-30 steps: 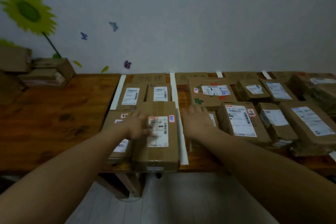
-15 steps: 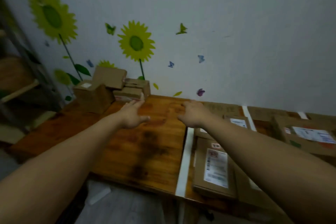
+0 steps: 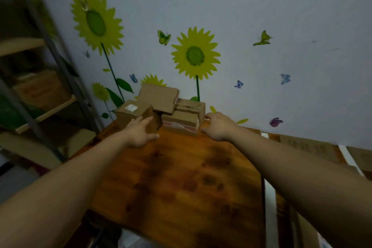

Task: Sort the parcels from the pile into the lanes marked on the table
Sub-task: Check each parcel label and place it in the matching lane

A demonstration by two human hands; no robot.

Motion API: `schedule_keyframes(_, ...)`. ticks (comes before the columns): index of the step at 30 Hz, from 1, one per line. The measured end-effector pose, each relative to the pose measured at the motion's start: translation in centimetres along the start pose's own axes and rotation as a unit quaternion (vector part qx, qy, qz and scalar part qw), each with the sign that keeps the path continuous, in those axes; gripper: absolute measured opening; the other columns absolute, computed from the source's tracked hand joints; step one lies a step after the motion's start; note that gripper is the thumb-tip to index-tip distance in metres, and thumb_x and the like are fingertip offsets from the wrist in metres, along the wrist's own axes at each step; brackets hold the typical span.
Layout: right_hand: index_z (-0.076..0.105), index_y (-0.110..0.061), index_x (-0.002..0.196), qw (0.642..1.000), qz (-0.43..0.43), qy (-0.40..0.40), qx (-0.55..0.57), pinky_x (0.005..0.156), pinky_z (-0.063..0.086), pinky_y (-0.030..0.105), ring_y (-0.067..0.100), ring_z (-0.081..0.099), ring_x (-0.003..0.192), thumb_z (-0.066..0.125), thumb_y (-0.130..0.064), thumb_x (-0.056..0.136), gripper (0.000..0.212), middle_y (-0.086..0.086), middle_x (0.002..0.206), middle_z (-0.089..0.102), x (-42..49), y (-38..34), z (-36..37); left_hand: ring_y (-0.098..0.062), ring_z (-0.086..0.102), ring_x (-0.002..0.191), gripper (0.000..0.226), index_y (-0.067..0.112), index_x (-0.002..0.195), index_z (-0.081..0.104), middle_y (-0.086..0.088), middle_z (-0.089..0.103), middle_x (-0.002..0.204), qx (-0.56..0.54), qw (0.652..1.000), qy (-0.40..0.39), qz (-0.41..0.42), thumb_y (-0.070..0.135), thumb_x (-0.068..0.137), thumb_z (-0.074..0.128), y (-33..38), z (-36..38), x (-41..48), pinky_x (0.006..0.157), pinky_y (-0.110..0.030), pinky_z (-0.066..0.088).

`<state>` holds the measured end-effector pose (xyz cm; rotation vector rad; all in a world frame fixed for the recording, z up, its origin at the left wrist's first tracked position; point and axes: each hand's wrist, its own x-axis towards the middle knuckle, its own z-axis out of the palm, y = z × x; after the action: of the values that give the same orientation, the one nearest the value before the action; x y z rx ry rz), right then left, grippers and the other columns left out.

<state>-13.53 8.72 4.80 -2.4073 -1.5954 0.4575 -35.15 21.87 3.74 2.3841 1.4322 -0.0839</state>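
- Bare forearms come in from both lower corners and converge on the pile.
- Counter [image 3: 181,177]: varnished orange-brown wood, glossy, blotched with dark stains.
- Right edge: a matte white tape strip [image 3: 269,203] runs near-to-far. Beyond it lie flat cardboard lane cards [image 3: 308,146] with faint handwriting, not legible.
- Left grip [image 3: 141,134]: released, fingers straight, thumb spread. The fingertips lie against the shaded front face of the labelled box [image 3: 132,111].
- Right grip [image 3: 218,127]: knuckles up, fingers bent over the right end of the flat parcel [image 3: 179,121]. Cannot tell whether it has clamped on or only touches.
- The pile of parcels sits at the counter's far-left corner, against the wall. All are plain brown corrugated cardboard.
- Labelled box: blocky, a small white sticker on its top face.
- Flat parcel: a low slab with red-and-white tape along its front lower edge. Long axis runs left-right, long side towards the viewer.
- Upper box [image 3: 191,106]: rests on the flat parcel, same axis, tape across the lid.
- Tilted box [image 3: 159,95]: propped on the others, broad face angled towards the viewer.
- Wall [image 3: 281,16]: pale and smooth, with yellow sunflower decals [image 3: 195,54] and small butterflies.
- Far left: a metal rack [image 3: 50,46] with wooden shelves, blurred.
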Motion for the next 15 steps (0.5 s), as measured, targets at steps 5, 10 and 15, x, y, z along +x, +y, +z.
schedule_keyframes(5,0.033,-0.013,0.148,0.999,-0.011,-0.051,0.001,0.11,0.035,0.035,0.031,0.038,0.135,0.049,-0.049,0.095,0.066,0.015,0.153,0.031,7.1,-3.3,1.4,-0.031,0.007,0.146,0.087,0.03,0.152,0.01,-0.004,0.007,0.16,0.02,1.0,0.007,-0.016,0.059,0.084,0.055,-5.0,-1.6,5.9,0.118,-0.048,0.013)
schedule_keyframes(10,0.038,-0.014,0.145,0.997,-0.034,-0.072,0.015,0.102,0.037,0.034,0.029,0.044,0.131,0.049,-0.043,0.097,0.057,0.011,0.148,0.042,12.2,-7.1,3.9,-0.03,0.015,0.143,0.081,0.027,0.151,0.015,-0.007,0.015,0.158,0.012,0.999,0.012,-0.031,0.052,0.086,0.056,-9.7,-3.3,10.8,0.117,-0.046,0.015)
schedule_keyframes(15,0.04,-0.016,0.143,0.992,-0.03,-0.093,0.076,0.102,0.041,0.036,0.026,0.047,0.125,0.051,-0.038,0.096,0.053,0.01,0.142,0.046,16.9,-12.0,6.7,-0.033,0.012,0.144,0.08,0.032,0.151,0.011,-0.009,0.014,0.158,0.01,0.999,0.009,-0.042,0.049,0.088,0.056,-13.8,-4.2,16.2,0.116,-0.045,0.013)
